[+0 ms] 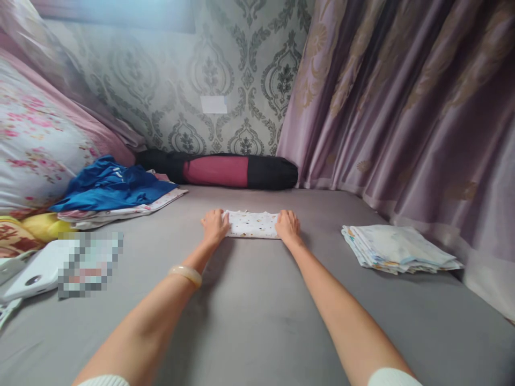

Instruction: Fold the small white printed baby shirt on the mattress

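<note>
Bedroom: bed [257, 321]; pillow [36, 139]; curtain [402, 96]

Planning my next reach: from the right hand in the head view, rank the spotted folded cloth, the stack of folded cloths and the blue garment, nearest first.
From the right hand:
1. Spotted folded cloth, touching it, on its left side.
2. Stack of folded cloths, to the right by the curtain.
3. Blue garment, far left, beyond the left hand.

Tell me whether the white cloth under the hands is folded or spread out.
Folded. The cloth lies as a narrow, compact strip on the grey bed, with the left hand and right hand pressing its two ends.
</note>
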`<state>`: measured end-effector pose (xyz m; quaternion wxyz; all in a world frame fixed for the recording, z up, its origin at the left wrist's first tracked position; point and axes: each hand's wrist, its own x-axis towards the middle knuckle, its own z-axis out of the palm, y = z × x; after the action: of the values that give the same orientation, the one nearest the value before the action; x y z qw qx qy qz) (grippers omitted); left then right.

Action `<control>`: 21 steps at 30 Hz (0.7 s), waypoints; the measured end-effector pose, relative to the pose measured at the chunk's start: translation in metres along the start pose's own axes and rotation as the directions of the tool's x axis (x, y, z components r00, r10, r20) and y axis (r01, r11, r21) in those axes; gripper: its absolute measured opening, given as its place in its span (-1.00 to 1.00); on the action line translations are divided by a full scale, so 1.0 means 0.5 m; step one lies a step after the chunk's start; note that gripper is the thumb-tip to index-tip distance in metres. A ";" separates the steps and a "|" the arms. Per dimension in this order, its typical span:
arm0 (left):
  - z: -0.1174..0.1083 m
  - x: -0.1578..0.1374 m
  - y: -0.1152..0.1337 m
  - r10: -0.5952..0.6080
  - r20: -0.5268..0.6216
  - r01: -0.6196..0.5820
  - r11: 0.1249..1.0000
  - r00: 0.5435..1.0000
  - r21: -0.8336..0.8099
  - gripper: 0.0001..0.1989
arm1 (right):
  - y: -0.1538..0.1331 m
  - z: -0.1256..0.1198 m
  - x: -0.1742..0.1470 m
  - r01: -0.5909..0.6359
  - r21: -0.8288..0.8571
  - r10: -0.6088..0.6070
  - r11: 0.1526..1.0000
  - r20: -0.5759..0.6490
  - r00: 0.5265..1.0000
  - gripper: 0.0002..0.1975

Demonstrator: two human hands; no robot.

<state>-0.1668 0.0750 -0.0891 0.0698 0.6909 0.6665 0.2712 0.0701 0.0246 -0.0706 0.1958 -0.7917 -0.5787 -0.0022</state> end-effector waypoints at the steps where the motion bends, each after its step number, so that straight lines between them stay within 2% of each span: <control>1: -0.001 -0.011 0.010 0.109 -0.008 -0.109 0.994 0.994 0.010 -0.64 | -0.014 0.002 -0.009 0.087 -0.001 -0.087 0.996 -0.001 0.996 -0.65; 4: 0.006 -0.039 0.043 0.380 0.093 -0.383 0.924 0.920 0.011 -0.65 | -0.058 0.016 -0.035 0.341 0.052 -0.344 0.939 0.079 0.936 -0.62; 6: 0.016 -0.047 0.062 0.451 0.169 -0.461 0.887 0.876 0.023 -0.65 | -0.081 0.026 -0.045 0.410 0.086 -0.418 0.908 0.128 0.899 -0.59; 10: 0.034 -0.038 0.080 0.454 0.231 -0.480 0.875 0.861 0.069 -0.61 | -0.101 0.033 -0.043 0.417 0.111 -0.431 0.902 0.231 0.872 -0.51; 13: 0.044 -0.027 0.077 0.472 0.256 -0.508 0.856 0.843 0.095 -0.59 | -0.098 0.037 -0.035 0.420 0.108 -0.433 0.901 0.261 0.863 -0.48; 21: 0.066 -0.031 0.062 0.382 0.312 -0.440 0.887 0.870 0.140 -0.50 | -0.079 0.072 -0.041 0.427 0.106 -0.440 0.898 0.207 0.874 -0.47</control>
<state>-0.1233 0.0656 -0.1071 0.0304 0.8516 0.5115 0.1104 0.0191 0.0270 -0.0967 0.1458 -0.6310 -0.7596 0.0601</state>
